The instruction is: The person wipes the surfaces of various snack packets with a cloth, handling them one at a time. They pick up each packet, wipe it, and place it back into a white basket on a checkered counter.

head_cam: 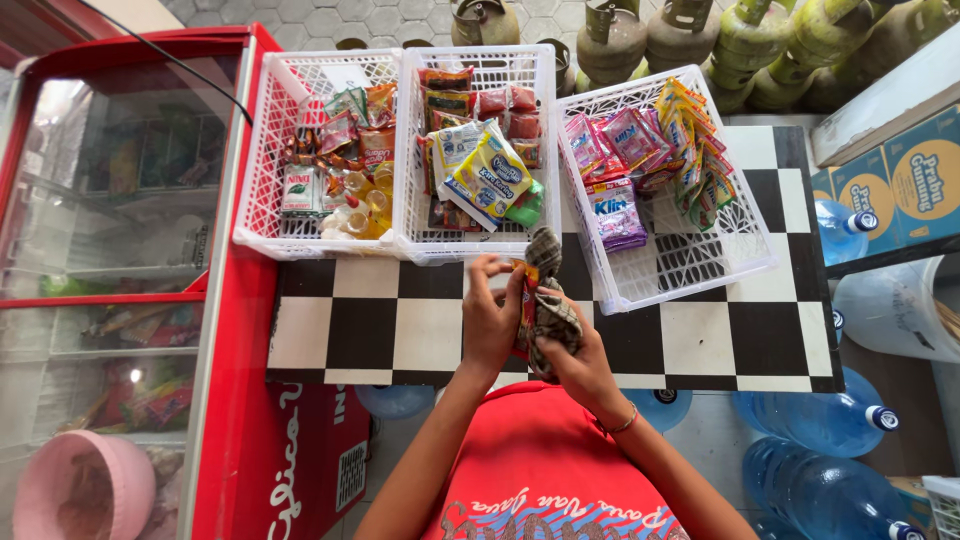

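Note:
My left hand (pixel 492 318) pinches a small red and orange sachet (pixel 524 310) at its top edge, just above the checkered tabletop (pixel 390 320). My right hand (pixel 580 368) grips a crumpled checked brown cloth (pixel 548 300) that is pressed against the sachet. Both hands are close together in front of my chest, near the front rim of the middle white basket (pixel 470 245).
Three white plastic baskets hold packets: the left basket (pixel 262 200) with bottles and sachets, the middle one with snack packs, the right basket (pixel 700 275) with pink and yellow sachets. A red glass-top freezer (pixel 230 330) stands left. Blue water jugs (pixel 830 420) and green gas cylinders (pixel 750 40) surround the table.

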